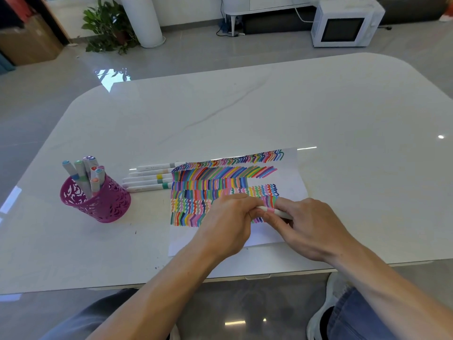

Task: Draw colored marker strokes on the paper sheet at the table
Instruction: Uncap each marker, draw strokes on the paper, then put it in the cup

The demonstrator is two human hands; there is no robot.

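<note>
A person seated at a white counter (pixel 245 106) is holding a pink-banded marker (pixel 272 212) in both hands just above the paper sheet (pixel 290 173). The left hand (pixel 228 224) is pinching the marker's left end with curled fingers (pixel 246 199), while the right hand (pixel 308 229) is gripping the white barrel, its fingers wrapped round it. The marker is lying nearly level over the sheet's lower right part; whether its tip is capped cannot be told. The sheet is lying flat near the counter's front edge, most of it filled with rows of multicoloured strokes, with bare paper showing along the bottom and right. A row of loose markers (pixel 149 179) is lying side by side just left of the sheet, their ends reaching its edge. Further left, a magenta cut-out pen cup (pixel 103 207) is standing upright, holding a bunch of capped markers (pixel 83 173). A microwave (pixel 343 23) and a potted plant (pixel 107 25) are sitting on the floor beyond
</note>
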